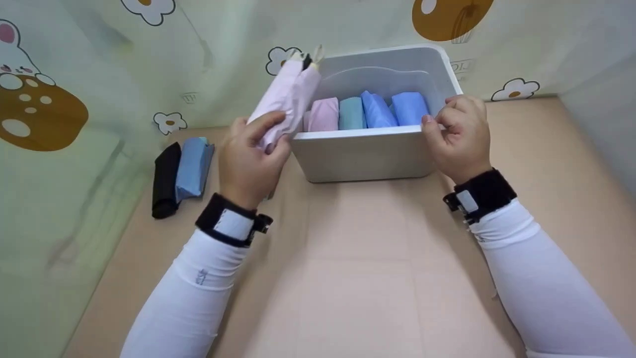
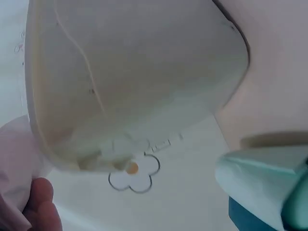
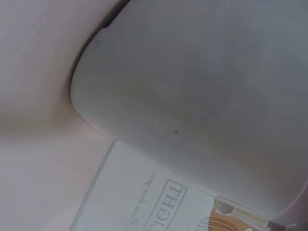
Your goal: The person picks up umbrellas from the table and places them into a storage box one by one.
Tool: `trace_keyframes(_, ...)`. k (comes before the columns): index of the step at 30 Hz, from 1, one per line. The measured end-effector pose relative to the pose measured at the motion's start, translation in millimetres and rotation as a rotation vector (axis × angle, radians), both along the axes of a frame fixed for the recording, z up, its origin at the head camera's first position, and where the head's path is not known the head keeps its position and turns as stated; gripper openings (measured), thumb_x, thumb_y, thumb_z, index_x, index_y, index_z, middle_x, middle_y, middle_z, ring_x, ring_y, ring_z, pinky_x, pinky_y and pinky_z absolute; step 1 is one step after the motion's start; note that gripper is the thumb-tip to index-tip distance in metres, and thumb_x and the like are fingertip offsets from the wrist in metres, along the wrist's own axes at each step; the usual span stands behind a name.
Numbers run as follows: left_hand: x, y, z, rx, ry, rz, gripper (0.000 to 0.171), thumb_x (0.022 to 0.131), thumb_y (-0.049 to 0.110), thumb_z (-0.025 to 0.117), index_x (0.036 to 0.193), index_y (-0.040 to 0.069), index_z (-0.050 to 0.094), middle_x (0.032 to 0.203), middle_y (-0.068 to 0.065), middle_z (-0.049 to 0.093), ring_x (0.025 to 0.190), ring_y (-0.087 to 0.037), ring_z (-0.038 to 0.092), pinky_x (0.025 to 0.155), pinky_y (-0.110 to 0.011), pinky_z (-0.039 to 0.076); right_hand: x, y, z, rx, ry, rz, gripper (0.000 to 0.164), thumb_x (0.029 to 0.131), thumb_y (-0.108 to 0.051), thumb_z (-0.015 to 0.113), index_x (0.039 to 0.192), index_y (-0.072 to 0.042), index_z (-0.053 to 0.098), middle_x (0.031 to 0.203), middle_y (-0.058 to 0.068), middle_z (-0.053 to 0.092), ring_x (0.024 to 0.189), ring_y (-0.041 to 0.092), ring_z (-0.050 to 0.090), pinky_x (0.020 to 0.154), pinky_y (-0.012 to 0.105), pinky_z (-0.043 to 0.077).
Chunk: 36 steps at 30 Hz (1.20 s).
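My left hand [image 1: 253, 159] grips a pale pink rolled bundle [image 1: 285, 94] by its lower end and holds it tilted above the left front of a white storage bin [image 1: 367, 156]. Thin loops and something black stick out at the bundle's top. With curled fingers and thumb, my right hand [image 1: 462, 136] holds the bin's rim at the front right corner. Inside the bin, a pink bundle [image 1: 325, 114], a teal one [image 1: 351, 113] and two blue ones [image 1: 379, 110] stand in a row. The right wrist view shows mostly the bin's side [image 3: 192, 96]; the hand is almost out of frame.
On the left of the tan surface [image 1: 357, 278] lie a black roll [image 1: 166, 179] and a light blue folded bundle [image 1: 193, 166], side by side. Behind the bin hangs a pale printed sheet [image 1: 233, 59] with flowers and a rabbit.
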<state>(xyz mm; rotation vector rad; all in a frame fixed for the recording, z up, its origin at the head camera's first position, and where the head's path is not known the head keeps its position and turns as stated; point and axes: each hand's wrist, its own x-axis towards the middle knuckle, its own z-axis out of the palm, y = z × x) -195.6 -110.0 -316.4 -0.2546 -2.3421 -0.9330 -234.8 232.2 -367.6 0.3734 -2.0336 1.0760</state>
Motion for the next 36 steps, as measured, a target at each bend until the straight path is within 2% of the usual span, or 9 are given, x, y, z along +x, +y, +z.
trace_keyframes(10, -20.5, 30.0, 9.7, -0.068, -0.116, -0.049, 0.034, 0.092, 0.030, 0.073, 0.126, 0.027, 0.078, 0.099, -0.009, 0.063, 0.081, -0.020, 0.052, 0.066, -0.034, 0.041, -1.6, -0.3, -0.9, -0.023, 0.013, -0.001, 0.040, 0.086, -0.021, 0.067, 0.056, 0.002, 0.055, 0.076, 0.021, 0.053, 0.107, 0.043, 0.056, 0.106, 0.044, 0.038)
trace_keyframes(14, -28.6, 39.4, 13.9, -0.087, -0.188, -0.050, 0.036, 0.095, 0.032, 0.069, 0.130, 0.030, 0.076, 0.098, -0.008, 0.062, 0.081, -0.021, 0.052, 0.065, -0.032, 0.042, -0.7, 0.7, -0.3, -0.011, 0.008, -0.001, 0.040, 0.087, -0.022, 0.067, 0.058, 0.002, 0.056, 0.077, 0.020, 0.053, 0.108, 0.042, 0.056, 0.106, 0.044, 0.038)
trace_keyframes(18, -36.7, 48.3, 14.6, -0.105, -0.241, -0.032, 0.038, 0.096, 0.033, 0.067, 0.133, 0.032, 0.074, 0.104, -0.007, 0.067, 0.088, -0.020, 0.056, 0.075, -0.033, 0.042, 0.2, 1.7, 0.0, 0.026, 0.007, 0.003, 0.041, 0.090, -0.023, 0.064, 0.060, 0.004, 0.056, 0.078, 0.021, 0.053, 0.110, 0.044, 0.055, 0.106, 0.046, 0.038)
trace_keyframes(23, -44.4, 57.4, 12.8, -0.173, -0.279, 0.007, 0.041, 0.095, 0.031, 0.065, 0.135, 0.033, 0.073, 0.109, -0.003, 0.073, 0.100, -0.018, 0.061, 0.088, -0.039, 0.034, 0.1, 1.6, 0.3, 0.044, 0.003, 0.005, 0.041, 0.091, -0.023, 0.064, 0.061, 0.004, 0.057, 0.080, 0.022, 0.053, 0.110, 0.045, 0.054, 0.105, 0.047, 0.039)
trace_keyframes(29, -48.9, 64.0, 19.8, -0.216, -0.376, 0.030, 0.042, 0.096, 0.032, 0.063, 0.137, 0.038, 0.071, 0.125, 0.001, 0.076, 0.113, -0.018, 0.065, 0.093, -0.042, 0.030, 0.2, 0.2, 1.9, 0.017, 0.004, 0.006, 0.041, 0.090, -0.023, 0.066, 0.060, 0.003, 0.056, 0.078, 0.019, 0.053, 0.110, 0.042, 0.055, 0.106, 0.045, 0.039)
trace_keyframes(32, -50.9, 66.8, 24.3, -0.256, -0.424, 0.038, 0.042, 0.095, 0.033, 0.064, 0.136, 0.040, 0.071, 0.133, 0.003, 0.075, 0.119, -0.017, 0.066, 0.093, -0.042, 0.030, 0.3, -0.1, 1.8, -0.011, 0.007, 0.011, 0.040, 0.088, -0.022, 0.067, 0.058, 0.002, 0.056, 0.077, 0.018, 0.052, 0.109, 0.040, 0.056, 0.106, 0.044, 0.038)
trace_keyframes(36, -52.9, 72.2, 30.2, -0.313, -0.496, 0.046, 0.041, 0.097, 0.037, 0.064, 0.138, 0.042, 0.069, 0.139, 0.005, 0.072, 0.123, -0.017, 0.065, 0.096, -0.043, 0.030, 0.1, 1.4, 0.6, 0.003, 0.005, 0.009, 0.040, 0.089, -0.022, 0.066, 0.059, 0.003, 0.056, 0.078, 0.019, 0.052, 0.110, 0.042, 0.056, 0.106, 0.044, 0.038)
